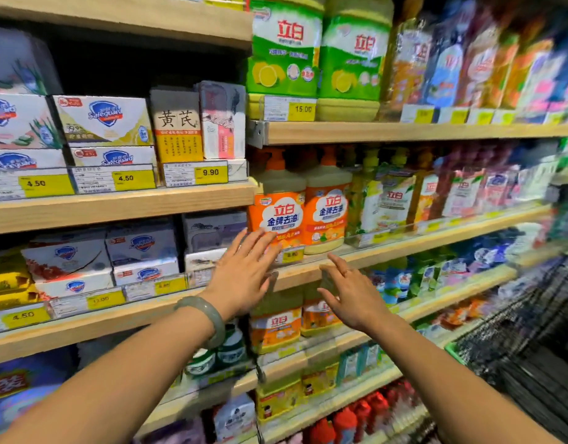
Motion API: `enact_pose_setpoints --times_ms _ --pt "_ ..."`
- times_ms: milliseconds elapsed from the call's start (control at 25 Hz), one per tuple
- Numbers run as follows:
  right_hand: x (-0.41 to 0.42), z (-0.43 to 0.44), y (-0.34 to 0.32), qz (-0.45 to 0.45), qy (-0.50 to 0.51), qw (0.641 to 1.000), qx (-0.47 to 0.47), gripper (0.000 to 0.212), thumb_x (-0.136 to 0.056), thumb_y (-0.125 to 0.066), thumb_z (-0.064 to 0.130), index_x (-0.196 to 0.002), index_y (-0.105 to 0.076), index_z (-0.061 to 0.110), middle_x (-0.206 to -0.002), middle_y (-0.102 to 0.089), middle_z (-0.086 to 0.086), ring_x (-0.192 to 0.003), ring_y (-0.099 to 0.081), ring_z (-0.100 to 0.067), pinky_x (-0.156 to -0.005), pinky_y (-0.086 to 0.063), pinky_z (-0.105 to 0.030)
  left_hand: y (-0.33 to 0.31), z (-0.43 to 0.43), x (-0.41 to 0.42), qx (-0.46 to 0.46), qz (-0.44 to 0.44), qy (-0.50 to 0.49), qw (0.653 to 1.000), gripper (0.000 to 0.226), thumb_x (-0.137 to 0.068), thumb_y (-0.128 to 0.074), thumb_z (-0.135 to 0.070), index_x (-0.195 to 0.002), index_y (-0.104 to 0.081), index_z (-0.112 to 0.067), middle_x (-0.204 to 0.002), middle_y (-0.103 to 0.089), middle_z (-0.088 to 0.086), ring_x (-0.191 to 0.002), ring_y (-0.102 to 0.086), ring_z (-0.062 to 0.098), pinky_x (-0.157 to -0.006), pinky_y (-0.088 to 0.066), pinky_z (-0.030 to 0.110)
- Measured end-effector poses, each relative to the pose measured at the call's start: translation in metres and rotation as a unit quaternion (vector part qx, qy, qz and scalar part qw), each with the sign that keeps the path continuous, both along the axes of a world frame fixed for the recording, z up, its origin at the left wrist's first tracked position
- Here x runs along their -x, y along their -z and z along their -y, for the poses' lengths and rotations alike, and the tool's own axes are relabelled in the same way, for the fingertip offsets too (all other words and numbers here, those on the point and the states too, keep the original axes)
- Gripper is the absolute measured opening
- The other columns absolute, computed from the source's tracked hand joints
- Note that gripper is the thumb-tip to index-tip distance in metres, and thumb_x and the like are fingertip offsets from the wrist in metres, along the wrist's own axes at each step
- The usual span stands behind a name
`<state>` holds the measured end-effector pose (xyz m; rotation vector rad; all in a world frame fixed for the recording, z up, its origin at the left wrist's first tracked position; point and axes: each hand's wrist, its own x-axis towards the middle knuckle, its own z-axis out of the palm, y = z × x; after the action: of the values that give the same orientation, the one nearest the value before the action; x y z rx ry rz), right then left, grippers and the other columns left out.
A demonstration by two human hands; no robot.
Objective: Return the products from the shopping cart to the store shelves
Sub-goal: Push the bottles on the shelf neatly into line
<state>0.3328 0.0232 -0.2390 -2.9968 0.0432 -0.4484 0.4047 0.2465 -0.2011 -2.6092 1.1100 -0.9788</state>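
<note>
While the left hand (244,270), fingers straight and spread, has its fingertips at the orange detergent bottle (274,213) standing on the middle shelf (388,251), the right hand (350,298) hovers loose and empty just right of it

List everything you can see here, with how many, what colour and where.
orange dish-soap pump bottles: two in front, orange, middle shelf, right bay
green detergent jugs: two, green and yellow, shelf above
Safeguard soap boxes: several, white and blue, left bay
price tags: many, yellow, shelf edges
shopping cart: one, dark, lower right
bangle: one, grey-green, left wrist
left hand: open, fingers at the left orange bottle
right hand: open, empty, before the shelf edge
</note>
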Motion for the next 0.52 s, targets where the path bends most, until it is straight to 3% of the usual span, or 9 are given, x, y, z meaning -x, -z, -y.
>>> enact_pose_setpoints --times_ms 80,280,360,520 --pt "0.007 0.05 -0.006 -0.008 0.008 1.0 -0.011 0.052 -0.096 -0.043 0.046 -0.143 -0.036 0.024 -0.161 -0.014 0.003 -0.132 -0.042 -0.029 -0.101 -0.04 -0.04 -0.003 0.049 0.008 0.03 -0.023 -0.013 0.999 0.058 -0.079 -0.043 -0.044 -0.129 -0.057 -0.016 -0.136 -0.055 0.01 -0.128 -0.049 0.031 -0.108 -0.033 0.048" --pt "0.025 0.156 -0.027 -0.02 0.028 0.998 -0.06 0.053 -0.095 -0.052 0.038 -0.142 -0.037 0.021 -0.159 -0.018 -0.002 -0.141 -0.031 -0.027 -0.107 -0.039 -0.042 -0.001 0.161 0.026 0.081 -0.077 -0.003 0.994 0.061 -0.086 -0.056 -0.037 -0.142 -0.04 -0.017 -0.152 -0.035 0.009 -0.14 -0.03 0.029 -0.115 -0.02 0.044" --pt "0.023 0.187 -0.038 -0.011 0.035 0.996 -0.079 0.054 -0.095 -0.053 0.037 -0.143 -0.036 0.019 -0.157 -0.022 -0.005 -0.141 -0.03 -0.028 -0.107 -0.039 -0.042 -0.009 0.198 0.027 0.131 -0.107 0.005 0.986 0.06 -0.091 -0.049 -0.036 -0.146 -0.03 -0.021 -0.157 -0.021 0.002 -0.143 -0.02 0.024 -0.114 -0.023 0.04" --pt "0.001 0.218 -0.055 0.0 0.044 0.99 -0.132 0.059 -0.096 -0.048 0.041 -0.145 -0.032 0.014 -0.156 -0.026 -0.008 -0.137 -0.035 -0.031 -0.107 -0.038 -0.045 -0.015 0.251 0.016 0.168 -0.1 0.009 0.981 0.06 -0.092 -0.047 -0.035 -0.147 -0.026 -0.019 -0.157 -0.017 0.003 -0.143 -0.018 0.023 -0.114 -0.024 0.038"
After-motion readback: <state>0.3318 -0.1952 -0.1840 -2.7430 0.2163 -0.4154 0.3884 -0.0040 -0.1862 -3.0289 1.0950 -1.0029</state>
